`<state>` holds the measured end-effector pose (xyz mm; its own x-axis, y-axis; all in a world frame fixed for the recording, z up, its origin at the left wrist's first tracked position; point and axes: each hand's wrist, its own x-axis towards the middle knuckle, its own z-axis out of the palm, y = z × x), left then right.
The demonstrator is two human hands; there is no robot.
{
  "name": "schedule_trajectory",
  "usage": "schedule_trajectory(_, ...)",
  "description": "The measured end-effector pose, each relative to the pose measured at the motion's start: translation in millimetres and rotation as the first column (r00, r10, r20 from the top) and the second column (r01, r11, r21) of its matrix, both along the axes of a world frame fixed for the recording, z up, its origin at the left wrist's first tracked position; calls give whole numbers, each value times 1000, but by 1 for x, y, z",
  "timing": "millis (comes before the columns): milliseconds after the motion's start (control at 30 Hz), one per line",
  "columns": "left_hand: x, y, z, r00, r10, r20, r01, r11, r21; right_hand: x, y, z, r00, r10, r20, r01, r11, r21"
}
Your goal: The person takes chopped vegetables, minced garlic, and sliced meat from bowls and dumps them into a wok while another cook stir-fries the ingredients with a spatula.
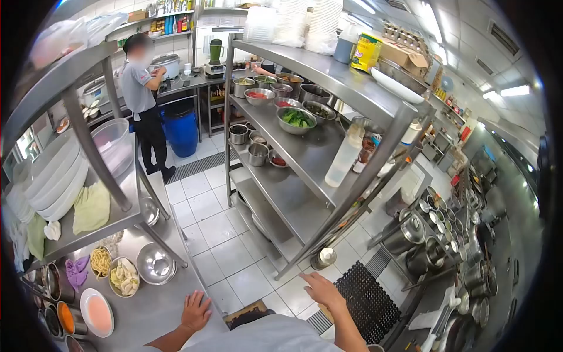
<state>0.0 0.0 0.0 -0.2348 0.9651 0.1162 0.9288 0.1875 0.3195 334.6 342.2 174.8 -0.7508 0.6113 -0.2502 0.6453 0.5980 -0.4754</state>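
My left hand (195, 311) lies flat on the steel counter (161, 311), near its edge, fingers spread and holding nothing. Close to it on the counter are an empty steel bowl (156, 263), a bowl of pale leafy vegetable pieces (124, 277) and a white oval dish of pink liquid (97, 312). My right hand (324, 290) is in the air over the tiled floor, fingers stretched out to the left with nothing visible in them. A lidded metal pot (324, 259) stands on the floor beyond it.
A steel shelf rack (293, 158) ahead carries metal bowls, one with green leaves (296, 119). Another person (141, 88) stands at the back counter beside a blue barrel (180, 130). A black rubber mat (366, 302) lies to the right, before stacked pots (426, 253).
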Motion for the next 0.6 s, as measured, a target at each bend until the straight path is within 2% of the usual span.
schedule_trajectory(67,9,-20,7,1000,3,10,-3,1000,-28,-13,-5,-3,986,118,-115,-113,992,50)
schedule_trajectory(100,-8,59,17,999,32,7,-32,998,54,-33,59,1,980,140,-139,-135,990,46)
schedule_trajectory(167,11,113,32,995,70,67,-80,984,161,-43,65,5,977,167,-131,-172,985,-23)
schedule_trajectory(200,18,156,46,988,107,111,-134,953,272,-46,73,-2,966,189,-175,-205,976,-77)
schedule_trajectory(267,11,270,74,952,167,258,-268,862,430,-54,88,-15,977,163,-141,-182,973,-139)
schedule_trajectory(300,4,324,93,936,185,299,-326,774,543,-57,92,-22,982,147,-120,-167,971,-174)
schedule_trajectory(333,-10,377,110,868,185,461,-444,705,553,-58,97,-27,990,139,-18,-140,975,-173)
schedule_trajectory(367,-35,429,117,871,183,456,-465,606,646,-56,105,-38,994,112,-16,-113,977,-183)
schedule_trajectory(433,-89,511,179,872,139,469,-476,462,748,-42,118,-72,999,54,-10,-55,979,-195)
schedule_trajectory(467,-123,548,210,902,190,389,-432,396,810,-30,126,-100,1000,-11,6,12,981,-193)
schedule_trajectory(500,-158,578,247,933,171,317,-357,313,880,-15,131,-135,997,-76,15,78,979,-188)
schedule_trajectory(533,-190,606,284,937,202,284,-327,227,917,6,130,-172,988,-152,0,151,983,-104)
schedule_trajectory(600,-260,652,350,969,169,181,-220,248,944,51,111,-239,964,-265,19,262,960,100)
